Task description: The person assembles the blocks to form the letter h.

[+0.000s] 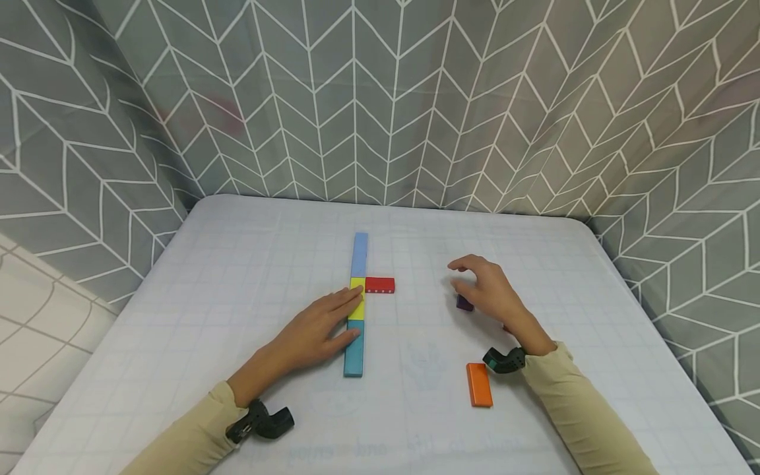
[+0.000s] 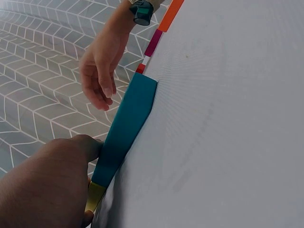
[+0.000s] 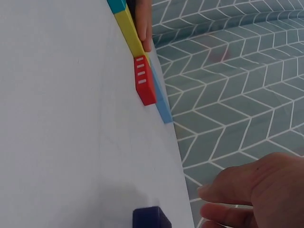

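A light blue block [image 1: 359, 254], a yellow block [image 1: 357, 311] and a teal block [image 1: 353, 361] lie end to end in a line on the table. Sticking out to the right from beside the yellow one is a red block [image 1: 380, 285] with white marks on its side. My left hand [image 1: 317, 330] rests on the line, its fingers on the yellow block and its thumb at the teal one. Over a dark purple block [image 1: 465, 303] hovers my right hand [image 1: 489, 290], fingers loosely bent with nothing between them. The right wrist view shows that dark block [image 3: 149, 218] apart from the fingers.
An orange block [image 1: 479, 384] lies on the table near my right wrist. The white cloth-covered table [image 1: 261, 251] ends at a rounded back edge, with grey patterned curtains [image 1: 380, 99] behind it and at the sides. A dark camera is strapped to each wrist.
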### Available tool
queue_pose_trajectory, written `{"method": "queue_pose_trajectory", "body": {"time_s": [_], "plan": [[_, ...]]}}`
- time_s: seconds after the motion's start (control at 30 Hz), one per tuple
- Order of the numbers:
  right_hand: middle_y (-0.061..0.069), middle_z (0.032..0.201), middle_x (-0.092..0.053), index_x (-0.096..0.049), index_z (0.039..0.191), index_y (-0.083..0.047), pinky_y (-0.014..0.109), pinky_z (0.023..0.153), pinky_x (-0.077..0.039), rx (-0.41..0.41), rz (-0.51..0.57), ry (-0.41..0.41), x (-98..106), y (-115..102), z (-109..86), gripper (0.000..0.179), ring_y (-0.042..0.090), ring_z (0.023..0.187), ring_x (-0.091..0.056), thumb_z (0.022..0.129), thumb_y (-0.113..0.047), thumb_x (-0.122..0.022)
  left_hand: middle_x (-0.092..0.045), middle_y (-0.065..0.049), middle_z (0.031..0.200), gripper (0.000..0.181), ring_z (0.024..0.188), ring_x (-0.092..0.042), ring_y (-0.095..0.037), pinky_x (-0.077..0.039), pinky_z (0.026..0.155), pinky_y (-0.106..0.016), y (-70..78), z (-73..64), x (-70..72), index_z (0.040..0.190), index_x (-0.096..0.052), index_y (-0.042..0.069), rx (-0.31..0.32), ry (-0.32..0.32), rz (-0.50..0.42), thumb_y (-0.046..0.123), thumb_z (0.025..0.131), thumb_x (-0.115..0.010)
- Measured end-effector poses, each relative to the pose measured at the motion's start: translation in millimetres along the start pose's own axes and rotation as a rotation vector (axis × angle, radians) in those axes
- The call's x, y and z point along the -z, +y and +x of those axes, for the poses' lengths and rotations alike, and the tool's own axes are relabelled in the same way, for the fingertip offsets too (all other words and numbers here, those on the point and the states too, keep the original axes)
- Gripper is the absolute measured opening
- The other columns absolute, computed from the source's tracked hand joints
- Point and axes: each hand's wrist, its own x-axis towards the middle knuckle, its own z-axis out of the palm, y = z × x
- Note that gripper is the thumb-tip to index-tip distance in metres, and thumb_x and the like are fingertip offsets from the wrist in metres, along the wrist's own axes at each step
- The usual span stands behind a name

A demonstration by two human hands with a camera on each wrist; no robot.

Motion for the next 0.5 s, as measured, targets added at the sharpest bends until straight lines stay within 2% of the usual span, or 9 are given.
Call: {"method": "queue_pose_trajectory", "body": {"time_s": [0.5], "plan": [[0.021, 0.119, -0.068, -0.069, 0.123, 0.004, 0.058, 0.101, -0.050, -0.055, -0.048, -0.003, 10.8, 15.3, -9.6, 0.030, 0.040, 0.112, -0.062, 0.093, 0.000, -0.073, -0.038, -0.007, 0.165, 0.068, 0.150, -0.035, -0.030, -0.033, 0.119, -0.049, -0.3, -0.8, 0.0, 0.157, -0.045, 0.004, -0.030, 0.031, 0.003, 0.040, 0.102, -0.066]]}}
